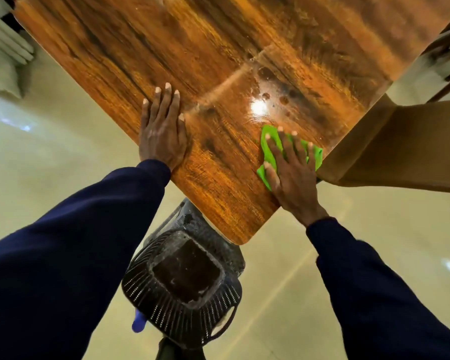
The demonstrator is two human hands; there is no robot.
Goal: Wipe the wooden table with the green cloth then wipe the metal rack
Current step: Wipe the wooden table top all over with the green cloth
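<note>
A glossy wooden table [218, 61] fills the upper half of the view, one corner pointing toward me. My right hand [292, 175] lies flat with spread fingers on the green cloth [266, 149], pressing it onto the table near the right edge. My left hand [163, 131] rests flat on the tabletop by the left edge, fingers straight. Wet smears and drops glisten on the wood just beyond the cloth. No metal rack can be made out.
A black slotted basket [185, 287] stands on the floor below the table corner. A tan chair [400, 146] sits against the table's right edge. Pale shiny floor [50, 152] lies all around. White fabric [3, 48] hangs at the far left.
</note>
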